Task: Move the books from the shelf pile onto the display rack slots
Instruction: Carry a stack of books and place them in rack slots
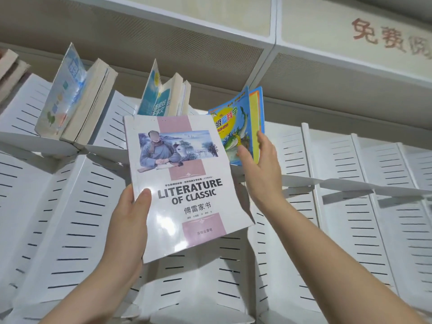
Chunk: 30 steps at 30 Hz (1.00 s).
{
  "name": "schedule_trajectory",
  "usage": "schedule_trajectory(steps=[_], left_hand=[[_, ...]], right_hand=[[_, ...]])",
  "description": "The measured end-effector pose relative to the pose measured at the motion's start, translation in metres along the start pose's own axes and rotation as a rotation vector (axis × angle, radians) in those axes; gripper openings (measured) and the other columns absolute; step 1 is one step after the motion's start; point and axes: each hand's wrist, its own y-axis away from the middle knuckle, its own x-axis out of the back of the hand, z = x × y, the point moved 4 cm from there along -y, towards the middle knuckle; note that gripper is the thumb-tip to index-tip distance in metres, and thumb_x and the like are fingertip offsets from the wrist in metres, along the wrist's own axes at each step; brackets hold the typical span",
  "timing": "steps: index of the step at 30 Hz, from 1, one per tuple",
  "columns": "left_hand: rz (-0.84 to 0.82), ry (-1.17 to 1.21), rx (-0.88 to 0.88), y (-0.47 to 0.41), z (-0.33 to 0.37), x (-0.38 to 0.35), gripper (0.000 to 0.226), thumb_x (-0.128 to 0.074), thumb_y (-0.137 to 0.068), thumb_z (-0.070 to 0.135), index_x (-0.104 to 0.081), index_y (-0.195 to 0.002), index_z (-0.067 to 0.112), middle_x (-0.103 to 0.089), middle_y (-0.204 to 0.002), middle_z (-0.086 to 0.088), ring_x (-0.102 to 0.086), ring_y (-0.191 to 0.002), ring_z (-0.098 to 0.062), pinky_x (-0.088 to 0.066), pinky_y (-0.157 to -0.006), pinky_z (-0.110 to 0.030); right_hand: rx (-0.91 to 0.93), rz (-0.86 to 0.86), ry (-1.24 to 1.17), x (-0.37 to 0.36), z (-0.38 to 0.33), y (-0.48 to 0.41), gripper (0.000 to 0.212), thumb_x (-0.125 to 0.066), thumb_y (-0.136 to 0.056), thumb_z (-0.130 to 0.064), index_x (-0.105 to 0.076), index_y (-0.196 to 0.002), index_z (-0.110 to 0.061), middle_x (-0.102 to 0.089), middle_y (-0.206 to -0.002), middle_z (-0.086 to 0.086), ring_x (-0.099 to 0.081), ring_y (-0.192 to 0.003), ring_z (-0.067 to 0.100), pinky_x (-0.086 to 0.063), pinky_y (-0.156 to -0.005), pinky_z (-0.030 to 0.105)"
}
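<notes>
While the left hand [131,220] grips the white book [184,183] along its left edge, thumb [143,195] pressed flat on the cover beside the word LITERATURE and the other fingers hidden behind it, the book is held in the air, cover toward the camera and slightly tilted. It touches no slot that can be seen. Its lower right corner hangs free.

Just right of the white book's upper half, the right hand [261,169] pinches a cartoon book [233,127]: the thumb lies on the bright blue and yellow cover near its lower edge, and the fingers wrap round the far side edge. That book stands nearly upright, its lower corner low against a slot of the display rack [346,220]; a second thin blue and yellow cover shows just behind it.

Behind the white book's top edge stands a teal-covered book [154,97], its front cover fanned open, with cream page blocks beside it. Further left of the white book, a pale blue book [63,97] leans in another slot against thick cream-edged volumes.

The rack's white slitted panels spread below and to both sides of the white book. Above it runs a shelf panel [327,24] bearing red Chinese characters.
</notes>
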Motion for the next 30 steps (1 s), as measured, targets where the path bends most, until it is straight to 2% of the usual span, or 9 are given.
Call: schedule_trajectory(steps=[3,6,10,12,15,18,21,24,30], left_hand=[[-0.017,-0.002,-0.008,0.007,-0.001,-0.018,0.022,-0.041,-0.098,0.025,-0.061,-0.095,0.034,-0.071,-0.087,0.012,-0.067,-0.069,-0.005,-0.049,-0.06,-0.031],[-0.045,0.014,-0.012,0.015,-0.003,-0.038,0.022,-0.04,-0.098,0.027,-0.062,-0.099,0.034,-0.072,-0.091,0.012,-0.067,-0.074,-0.007,-0.05,-0.06,-0.03],[-0.096,0.045,0.002,0.023,-0.005,-0.07,0.024,-0.039,-0.098,0.028,-0.061,-0.106,0.036,-0.071,-0.094,0.015,-0.067,-0.079,-0.006,-0.053,-0.06,-0.025],[-0.166,0.058,0.04,0.021,-0.004,-0.09,0.024,-0.039,-0.099,0.028,-0.06,-0.108,0.037,-0.072,-0.097,0.015,-0.068,-0.081,-0.005,-0.055,-0.065,-0.026],[-0.264,0.046,0.102,0.013,0.0,-0.128,0.021,-0.04,-0.099,0.025,-0.061,-0.101,0.03,-0.074,-0.083,0.013,-0.069,-0.069,-0.003,-0.053,-0.055,-0.019],[-0.245,0.002,0.097,0.003,0.005,-0.164,0.015,-0.046,-0.095,0.015,-0.06,-0.098,0.019,-0.064,-0.058,0.007,-0.051,-0.042,-0.006,-0.034,-0.037,-0.013],[-0.232,-0.055,0.095,-0.004,0.003,-0.196,0.027,-0.052,-0.09,0.011,-0.056,-0.115,0.018,-0.06,-0.078,-0.005,-0.053,-0.069,-0.018,-0.046,-0.061,-0.03],[-0.173,-0.096,0.039,-0.006,0.001,-0.217,0.031,-0.05,-0.09,0.009,-0.054,-0.118,0.023,-0.057,-0.081,0.001,-0.059,-0.079,-0.015,-0.051,-0.076,-0.035],[-0.131,-0.164,-0.027,0.002,-0.013,-0.23,0.026,-0.052,-0.089,0.007,-0.057,-0.109,0.023,-0.056,-0.09,-0.001,-0.056,-0.092,-0.018,-0.053,-0.088,-0.047]], right_hand=[[-0.335,-0.45,-0.172,0.006,0.009,0.017,0.065,-0.067,-0.081,-0.042,-0.04,-0.138,-0.024,-0.06,-0.125,-0.004,-0.058,-0.113,0.016,-0.041,-0.105,0.038],[-0.438,-0.681,-0.375,0.022,0.026,0.028,0.038,-0.069,-0.084,-0.018,-0.06,-0.12,-0.01,-0.07,-0.113,0.004,-0.067,-0.104,0.019,-0.047,-0.1,0.037],[-0.45,-0.494,-0.605,0.055,0.044,0.03,0.025,-0.065,-0.084,-0.005,-0.066,-0.108,-0.002,-0.073,-0.104,0.008,-0.07,-0.091,0.015,-0.054,-0.076,0.018],[-0.431,-0.413,-0.63,0.073,0.05,0.026,0.027,-0.067,-0.082,-0.005,-0.064,-0.109,-0.001,-0.073,-0.1,0.007,-0.071,-0.088,0.013,-0.054,-0.077,0.017],[-0.42,-0.306,-0.639,0.101,0.06,0.011,0.029,-0.068,-0.082,-0.003,-0.062,-0.11,0.0,-0.074,-0.098,0.009,-0.071,-0.087,0.017,-0.057,-0.079,0.022],[-0.414,-0.183,-0.639,0.132,0.072,-0.015,0.029,-0.068,-0.081,0.0,-0.062,-0.109,0.001,-0.072,-0.101,0.016,-0.071,-0.087,0.026,-0.058,-0.081,0.034],[-0.38,-0.082,-0.584,0.159,0.088,-0.052,0.022,-0.07,-0.079,0.0,-0.063,-0.099,-0.007,-0.072,-0.1,0.016,-0.071,-0.087,0.027,-0.057,-0.082,0.039],[-0.316,0.058,-0.51,0.18,0.106,-0.093,0.025,-0.077,-0.071,-0.007,-0.061,-0.089,-0.016,-0.072,-0.096,0.01,-0.07,-0.088,0.027,-0.055,-0.087,0.044],[-0.279,0.131,-0.074,0.192,0.141,-0.131,0.028,-0.071,-0.08,-0.027,-0.057,-0.103,-0.022,-0.064,-0.094,-0.007,-0.06,-0.083,0.016,-0.047,-0.074,0.029]])
